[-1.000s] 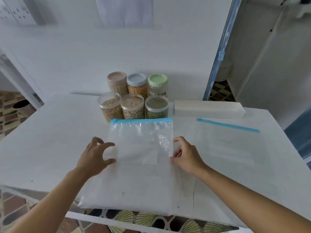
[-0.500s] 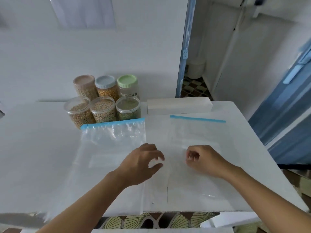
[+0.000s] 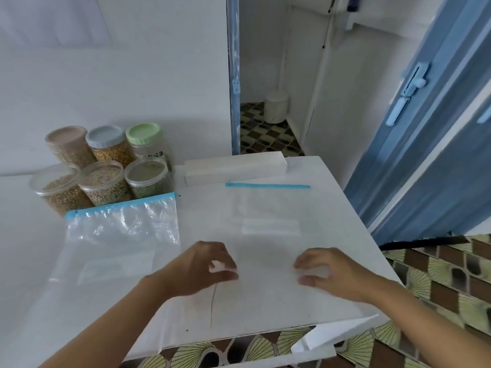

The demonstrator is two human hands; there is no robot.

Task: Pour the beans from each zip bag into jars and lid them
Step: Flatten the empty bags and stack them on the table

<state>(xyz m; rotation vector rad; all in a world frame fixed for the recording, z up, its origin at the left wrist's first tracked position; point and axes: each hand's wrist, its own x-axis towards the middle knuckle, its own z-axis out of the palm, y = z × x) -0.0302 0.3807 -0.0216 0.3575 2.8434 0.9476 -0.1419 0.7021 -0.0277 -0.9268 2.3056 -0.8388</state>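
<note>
Fingers of left hand and right hand loosely curled, thumbs apart from fingertips, gripping nothing visible. Just beyond and between them an empty clear zip bag lies flat, on the person's side of the white box, its long axis seemingly running toward the box, its blue zip nearest it; both hands equally near

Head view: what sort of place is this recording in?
Probably a home, maybe a kitchen corner: jars of beans on a white table, a patterned tiled floor and a blue door beside it.
</note>
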